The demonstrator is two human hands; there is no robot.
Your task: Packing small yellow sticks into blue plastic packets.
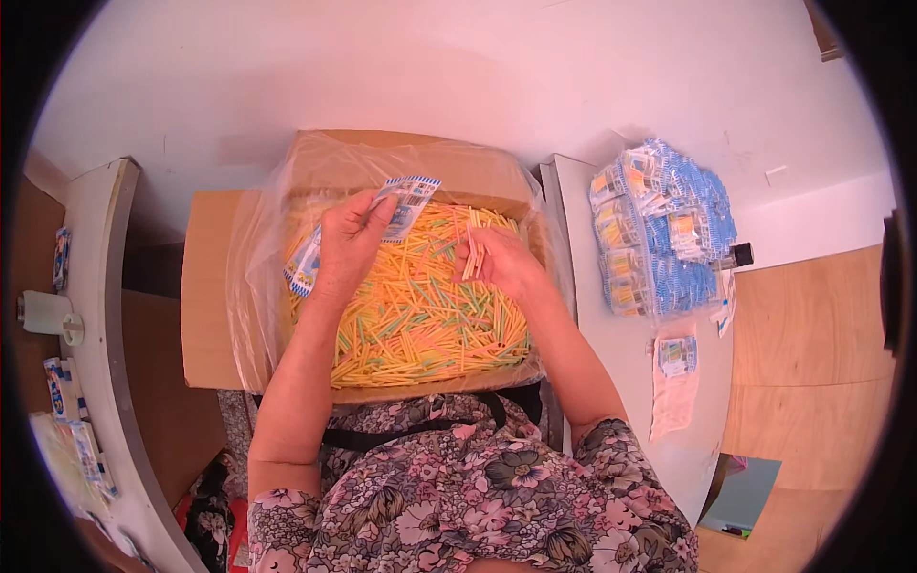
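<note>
My left hand (353, 239) is closed on a blue-and-white printed packet (413, 202), held up over the far left of the box. More blue-and-white packaging (306, 262) shows on the other side of that hand; whether it is a separate packet I cannot tell. My right hand (508, 260) pinches a small bunch of thin pastel sticks (471, 252) above the pile, a little apart from the packet. Beneath both hands, a large heap of short yellow, orange, pink and green sticks (420, 329) fills a cardboard box (212, 286) lined with clear plastic (253, 267).
On the white table (611, 363) to the right stands a clear bag (659, 234) full of blue packets. A pink cloth (674, 396) with a packet on it lies nearer. A narrow ledge (110, 334) at left has a white roll (46, 313) beside it. A wall rises behind the box.
</note>
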